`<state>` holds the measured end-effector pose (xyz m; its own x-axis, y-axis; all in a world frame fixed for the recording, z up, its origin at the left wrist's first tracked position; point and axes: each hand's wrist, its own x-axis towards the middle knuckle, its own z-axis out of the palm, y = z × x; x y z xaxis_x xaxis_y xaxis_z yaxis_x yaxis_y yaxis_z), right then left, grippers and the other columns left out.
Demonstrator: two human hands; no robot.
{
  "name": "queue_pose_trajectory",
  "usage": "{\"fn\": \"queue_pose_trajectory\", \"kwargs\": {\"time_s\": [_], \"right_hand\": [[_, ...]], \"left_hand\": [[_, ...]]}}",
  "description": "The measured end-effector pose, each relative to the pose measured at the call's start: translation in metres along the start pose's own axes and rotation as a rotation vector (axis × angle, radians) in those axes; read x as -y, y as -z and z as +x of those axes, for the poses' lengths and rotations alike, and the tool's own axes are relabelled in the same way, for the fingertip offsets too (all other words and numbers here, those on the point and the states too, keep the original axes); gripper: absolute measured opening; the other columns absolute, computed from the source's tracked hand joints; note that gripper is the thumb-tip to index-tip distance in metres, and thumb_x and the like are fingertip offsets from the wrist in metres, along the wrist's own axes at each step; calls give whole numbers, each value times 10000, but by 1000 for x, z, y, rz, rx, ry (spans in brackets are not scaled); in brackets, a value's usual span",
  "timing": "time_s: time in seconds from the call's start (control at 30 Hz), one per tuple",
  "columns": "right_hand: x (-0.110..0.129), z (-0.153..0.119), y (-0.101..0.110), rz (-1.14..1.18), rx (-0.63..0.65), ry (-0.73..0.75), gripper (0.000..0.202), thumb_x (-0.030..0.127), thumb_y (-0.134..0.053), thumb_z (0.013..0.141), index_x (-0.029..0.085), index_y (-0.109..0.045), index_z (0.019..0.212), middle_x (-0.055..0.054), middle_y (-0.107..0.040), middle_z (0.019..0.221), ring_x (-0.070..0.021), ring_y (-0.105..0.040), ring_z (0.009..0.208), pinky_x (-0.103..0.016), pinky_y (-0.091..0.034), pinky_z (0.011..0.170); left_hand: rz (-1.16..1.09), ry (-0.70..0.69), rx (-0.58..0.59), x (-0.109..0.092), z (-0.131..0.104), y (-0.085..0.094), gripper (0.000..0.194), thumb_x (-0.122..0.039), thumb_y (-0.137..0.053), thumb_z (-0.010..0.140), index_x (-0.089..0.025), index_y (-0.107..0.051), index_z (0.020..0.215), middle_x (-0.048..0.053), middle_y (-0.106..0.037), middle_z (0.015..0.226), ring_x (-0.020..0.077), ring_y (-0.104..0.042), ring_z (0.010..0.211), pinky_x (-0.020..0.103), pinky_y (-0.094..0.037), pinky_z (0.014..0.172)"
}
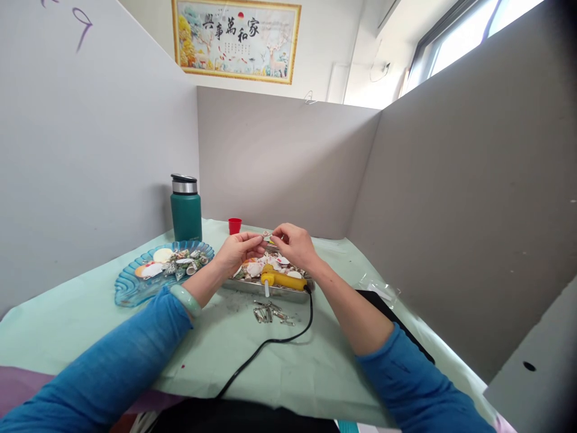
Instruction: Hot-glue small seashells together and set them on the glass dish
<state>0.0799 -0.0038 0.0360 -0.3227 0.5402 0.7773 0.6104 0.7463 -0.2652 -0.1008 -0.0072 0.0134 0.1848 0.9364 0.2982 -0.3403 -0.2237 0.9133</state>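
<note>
Above the far part of a metal tray [288, 293], my left hand [240, 251] and my right hand [294, 245] meet at the fingertips. Between them is a small pale, shell-like piece [266, 234], pinched by the left fingers; its details are too small to make out. The right thumb and fingers are closed at its other side, and what they grip is partly hidden. Several shells [255, 267] fill the tray. A yellow glue gun [283, 279] rests across its front, white nozzle pointing toward me. Several small metal clips [270, 313] lie in front of the tray.
To the left, a blue shell-shaped dish [128, 282] holds shell pieces; a green bottle [186, 210] stands behind it. A red cup [234, 226] sits at the back. The glue gun's black cord [265, 342] runs toward me. Grey partitions [283, 156] enclose the table.
</note>
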Motion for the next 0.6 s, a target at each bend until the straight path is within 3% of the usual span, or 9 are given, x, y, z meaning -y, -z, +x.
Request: {"fn": "queue_pose_trajectory", "kwargs": {"time_s": [0.17, 0.37, 0.6], "right_hand": [[-3, 1, -1, -25, 68, -68, 134, 265, -539, 816, 197, -602, 718, 8, -647, 726, -123, -525, 626, -241, -353, 590], [-7, 0, -3, -23, 27, -61, 114, 309, -583, 815, 203, -601, 777, 5, -655, 770, -124, -542, 656, -241, -363, 618], [-5, -1, -2, -29, 2, 47, 62, 251, -553, 842, 213, -599, 859, 1, -653, 825, -127, -553, 692, -240, -373, 646]], "left_hand": [[119, -46, -52, 0, -1, -3, 292, -340, -772, 663, -100, -659, 787, 73, -703, 738, 108, -629, 567, 232, -522, 587], [144, -73, -87, 1, 1, -1, 320, -369, -772, 651, -105, -646, 782, 65, -697, 715, 117, -629, 558, 246, -518, 577], [154, -59, -67, 2, 1, 0, 332, -395, -768, 651, -108, -640, 757, 58, -686, 708, 109, -615, 546, 242, -518, 568]]}}
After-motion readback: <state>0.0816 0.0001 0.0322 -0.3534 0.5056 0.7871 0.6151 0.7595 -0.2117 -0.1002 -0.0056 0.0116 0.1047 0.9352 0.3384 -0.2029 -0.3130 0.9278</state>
